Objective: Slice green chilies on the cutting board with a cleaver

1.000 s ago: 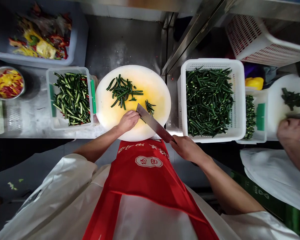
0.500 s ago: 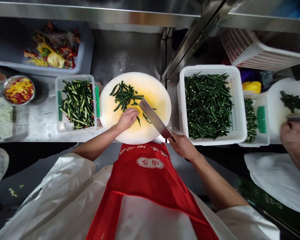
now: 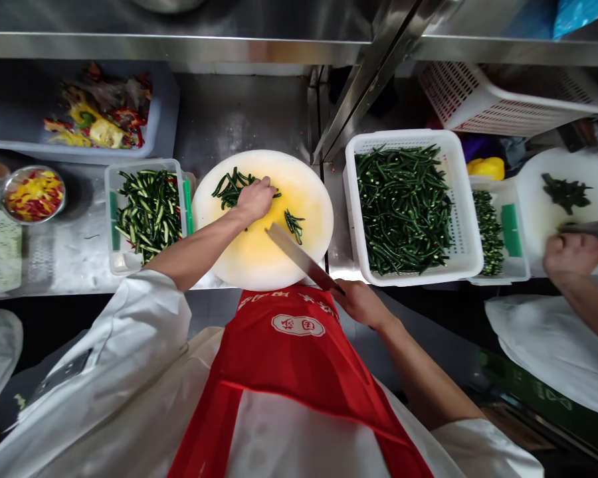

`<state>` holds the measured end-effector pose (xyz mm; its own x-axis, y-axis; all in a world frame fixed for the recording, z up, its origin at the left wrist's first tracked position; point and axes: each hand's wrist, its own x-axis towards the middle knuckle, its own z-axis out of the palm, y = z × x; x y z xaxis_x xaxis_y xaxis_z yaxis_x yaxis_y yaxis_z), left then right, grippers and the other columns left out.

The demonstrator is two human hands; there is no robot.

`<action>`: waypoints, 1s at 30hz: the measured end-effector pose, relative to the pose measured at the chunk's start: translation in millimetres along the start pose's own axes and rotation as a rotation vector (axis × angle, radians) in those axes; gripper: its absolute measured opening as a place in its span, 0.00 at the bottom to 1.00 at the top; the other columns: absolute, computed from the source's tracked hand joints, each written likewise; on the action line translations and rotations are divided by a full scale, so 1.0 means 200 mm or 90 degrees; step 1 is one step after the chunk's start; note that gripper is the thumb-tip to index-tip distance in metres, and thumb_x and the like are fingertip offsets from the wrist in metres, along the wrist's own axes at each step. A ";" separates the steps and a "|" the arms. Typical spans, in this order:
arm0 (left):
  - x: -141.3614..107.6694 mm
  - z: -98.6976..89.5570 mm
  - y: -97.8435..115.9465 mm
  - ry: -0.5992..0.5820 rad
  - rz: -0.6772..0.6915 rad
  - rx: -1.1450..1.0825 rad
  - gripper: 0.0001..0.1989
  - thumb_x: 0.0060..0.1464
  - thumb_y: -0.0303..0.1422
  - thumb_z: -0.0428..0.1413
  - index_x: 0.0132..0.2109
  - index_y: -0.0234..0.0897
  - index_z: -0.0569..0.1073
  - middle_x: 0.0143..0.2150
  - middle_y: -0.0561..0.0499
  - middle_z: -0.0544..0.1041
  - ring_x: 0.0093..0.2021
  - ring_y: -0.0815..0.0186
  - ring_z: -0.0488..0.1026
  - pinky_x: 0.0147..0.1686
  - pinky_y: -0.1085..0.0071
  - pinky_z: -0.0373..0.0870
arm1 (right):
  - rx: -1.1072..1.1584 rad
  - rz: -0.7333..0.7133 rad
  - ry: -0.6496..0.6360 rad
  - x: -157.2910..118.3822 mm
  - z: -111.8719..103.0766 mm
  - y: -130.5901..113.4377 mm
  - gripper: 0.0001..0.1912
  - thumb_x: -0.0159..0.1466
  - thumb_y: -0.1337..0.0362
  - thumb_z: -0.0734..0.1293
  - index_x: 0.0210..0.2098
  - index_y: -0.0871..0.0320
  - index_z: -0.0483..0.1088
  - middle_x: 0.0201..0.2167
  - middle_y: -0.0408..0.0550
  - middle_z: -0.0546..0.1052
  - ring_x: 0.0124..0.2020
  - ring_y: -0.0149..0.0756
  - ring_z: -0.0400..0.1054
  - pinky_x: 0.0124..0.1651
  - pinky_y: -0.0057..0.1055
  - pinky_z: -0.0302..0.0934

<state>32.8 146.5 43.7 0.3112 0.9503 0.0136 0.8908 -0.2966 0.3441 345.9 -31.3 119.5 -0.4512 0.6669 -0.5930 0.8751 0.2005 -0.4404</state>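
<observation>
My left hand [image 3: 256, 199] covers green pods [image 3: 227, 190] at the board's [image 3: 239, 255] ten o'clock, fingers unreadable; my right hand [image 3: 361, 302] grips the cleaver [image 3: 299, 255].

A single view, worn on the head, looks forward and steeply down from above the red apron [image 3: 299, 372], which fills the near lower middle. The left hand [image 3: 256, 198], the right hand [image 3: 359, 300] and the board [image 3: 244, 265] lie farther off, around the centre, at middling range. The wide view takes in the table [image 3: 82, 255] from side to side, a shelf [image 3: 179, 48] along the top and another person's hand [image 3: 573, 254] at far right.
</observation>
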 end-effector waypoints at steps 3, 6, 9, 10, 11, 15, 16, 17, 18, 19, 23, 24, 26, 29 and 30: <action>-0.15 -0.07 0.05 0.099 0.063 -0.089 0.13 0.62 0.32 0.49 0.49 0.35 0.75 0.47 0.43 0.72 0.49 0.58 0.69 0.50 0.62 0.69 | 0.026 0.079 0.055 0.03 0.02 0.02 0.14 0.70 0.57 0.56 0.32 0.56 0.66 0.29 0.50 0.76 0.29 0.37 0.68 0.30 0.30 0.47; -0.37 -0.03 0.11 0.069 0.183 -0.089 0.15 0.65 0.33 0.46 0.51 0.39 0.75 0.49 0.44 0.72 0.51 0.59 0.68 0.50 0.63 0.68 | 0.039 0.090 0.086 0.03 0.03 0.03 0.14 0.70 0.56 0.57 0.31 0.56 0.64 0.28 0.50 0.76 0.28 0.37 0.68 0.30 0.30 0.47; -0.55 0.09 0.14 -0.020 0.227 -0.047 0.15 0.65 0.32 0.46 0.49 0.40 0.76 0.47 0.44 0.74 0.48 0.59 0.69 0.47 0.62 0.68 | 0.047 0.059 0.054 0.02 0.02 0.02 0.14 0.70 0.57 0.56 0.31 0.55 0.63 0.29 0.50 0.76 0.30 0.37 0.68 0.31 0.30 0.48; -0.58 0.14 0.14 -0.030 0.220 -0.045 0.15 0.65 0.32 0.46 0.49 0.39 0.76 0.47 0.44 0.75 0.47 0.59 0.69 0.48 0.61 0.68 | 0.043 0.046 0.038 0.01 0.01 0.01 0.14 0.71 0.58 0.55 0.31 0.56 0.63 0.30 0.51 0.77 0.31 0.37 0.69 0.32 0.30 0.49; -0.60 0.17 0.14 -0.028 0.211 -0.049 0.14 0.65 0.31 0.46 0.49 0.38 0.76 0.48 0.44 0.75 0.47 0.59 0.69 0.49 0.61 0.68 | 0.036 0.036 0.023 0.01 0.00 0.00 0.13 0.71 0.59 0.55 0.32 0.56 0.63 0.31 0.51 0.77 0.32 0.37 0.69 0.33 0.30 0.49; -0.61 0.25 0.13 0.032 0.200 -0.100 0.13 0.66 0.32 0.47 0.46 0.35 0.76 0.47 0.44 0.76 0.47 0.61 0.71 0.50 0.62 0.68 | 0.001 0.016 0.010 0.00 -0.02 -0.05 0.12 0.71 0.61 0.54 0.34 0.56 0.63 0.33 0.52 0.77 0.33 0.38 0.70 0.34 0.31 0.48; -0.60 0.26 0.12 0.043 0.206 -0.108 0.13 0.66 0.32 0.47 0.45 0.35 0.76 0.46 0.45 0.77 0.46 0.62 0.71 0.50 0.63 0.69 | -0.003 0.012 0.009 -0.01 -0.04 -0.06 0.12 0.71 0.61 0.54 0.33 0.56 0.63 0.32 0.52 0.77 0.33 0.38 0.69 0.34 0.31 0.48; -0.59 0.26 0.12 0.052 0.212 -0.110 0.13 0.66 0.32 0.47 0.44 0.35 0.76 0.45 0.45 0.77 0.46 0.62 0.71 0.50 0.63 0.69 | -0.005 0.007 0.006 -0.02 -0.05 -0.07 0.13 0.71 0.60 0.54 0.33 0.56 0.63 0.31 0.51 0.77 0.32 0.37 0.69 0.33 0.31 0.47; -0.59 0.27 0.12 0.060 0.217 -0.109 0.13 0.66 0.32 0.47 0.43 0.35 0.76 0.44 0.45 0.77 0.45 0.62 0.71 0.49 0.63 0.69 | -0.007 0.004 0.000 -0.03 -0.07 -0.08 0.13 0.71 0.60 0.54 0.32 0.56 0.62 0.31 0.51 0.76 0.32 0.37 0.69 0.33 0.31 0.46; -0.59 0.27 0.12 0.065 0.222 -0.106 0.13 0.66 0.31 0.46 0.43 0.35 0.76 0.43 0.45 0.77 0.45 0.62 0.71 0.48 0.63 0.69 | -0.009 0.003 -0.008 -0.04 -0.09 -0.09 0.13 0.71 0.60 0.54 0.32 0.56 0.62 0.30 0.50 0.76 0.31 0.37 0.69 0.32 0.31 0.46; -0.59 0.28 0.12 0.081 0.231 -0.097 0.13 0.66 0.31 0.47 0.42 0.35 0.76 0.43 0.45 0.77 0.44 0.62 0.71 0.48 0.64 0.70 | -0.027 0.025 -0.040 -0.06 -0.15 -0.09 0.14 0.72 0.59 0.54 0.34 0.57 0.64 0.29 0.50 0.76 0.31 0.37 0.68 0.31 0.31 0.45; -0.58 0.28 0.12 0.083 0.233 -0.099 0.13 0.66 0.31 0.47 0.42 0.35 0.76 0.43 0.45 0.77 0.44 0.62 0.71 0.48 0.64 0.70 | -0.036 0.031 -0.046 -0.05 -0.15 -0.10 0.14 0.72 0.59 0.54 0.35 0.57 0.65 0.30 0.51 0.76 0.31 0.38 0.69 0.31 0.31 0.45; -0.58 0.27 0.12 0.083 0.234 -0.107 0.13 0.66 0.31 0.47 0.42 0.35 0.76 0.44 0.45 0.77 0.44 0.62 0.70 0.48 0.64 0.69 | -0.055 0.044 -0.053 0.01 -0.12 -0.11 0.13 0.72 0.60 0.54 0.37 0.58 0.66 0.33 0.54 0.77 0.33 0.39 0.70 0.32 0.32 0.46; -0.57 0.26 0.11 0.064 0.223 -0.127 0.13 0.66 0.32 0.47 0.42 0.37 0.76 0.43 0.46 0.77 0.44 0.62 0.70 0.47 0.63 0.69 | -0.075 0.052 -0.036 0.12 -0.03 -0.13 0.13 0.72 0.62 0.54 0.40 0.60 0.66 0.36 0.56 0.78 0.36 0.40 0.71 0.34 0.32 0.49; -0.57 0.26 0.11 0.059 0.219 -0.130 0.13 0.66 0.33 0.47 0.43 0.38 0.76 0.43 0.46 0.77 0.44 0.62 0.70 0.47 0.63 0.69 | -0.075 0.048 -0.027 0.15 -0.01 -0.14 0.13 0.72 0.62 0.53 0.41 0.60 0.66 0.36 0.56 0.78 0.37 0.40 0.72 0.34 0.32 0.49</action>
<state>33.7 26.4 1.5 0.5394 0.8066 0.2418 0.6532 -0.5821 0.4843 308.5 -14.7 114.5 -0.3885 0.6533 -0.6498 0.9200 0.2353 -0.3135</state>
